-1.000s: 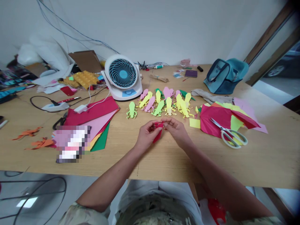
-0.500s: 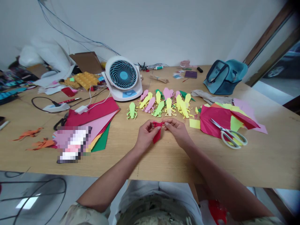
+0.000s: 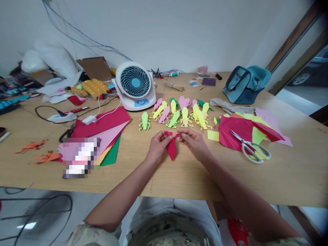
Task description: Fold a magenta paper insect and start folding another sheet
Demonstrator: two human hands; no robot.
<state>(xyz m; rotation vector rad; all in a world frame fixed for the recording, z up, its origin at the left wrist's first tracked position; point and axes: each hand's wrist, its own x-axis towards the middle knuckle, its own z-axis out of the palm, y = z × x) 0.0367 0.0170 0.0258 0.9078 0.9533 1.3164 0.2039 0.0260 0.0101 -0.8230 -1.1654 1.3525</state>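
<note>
Above the middle of the table, a folded red paper figure (image 3: 171,149) is held between my two hands, its pointed end toward me. My left hand (image 3: 159,145) pinches its left and upper part between thumb and fingers. With thumb and fingertips closed, my right hand (image 3: 192,142) grips a thin strip on the figure's right side. Just beyond my hands lie several folded paper frogs in yellow, pink and green, with a light green paper frog (image 3: 145,121) set apart at their left.
White-handled scissors (image 3: 252,146) lie on a red paper sheet (image 3: 234,131) at the right. A white fan (image 3: 135,83) stands behind the frogs. Stacked coloured paper (image 3: 110,150) and orange folded figures (image 3: 48,157) are at the left. A blue bag (image 3: 247,83) sits at the back right.
The red paper figure has turned so that more of its pointed body shows between my hands. My right hand has shifted slightly, and a thin strip now shows at its fingertips.
</note>
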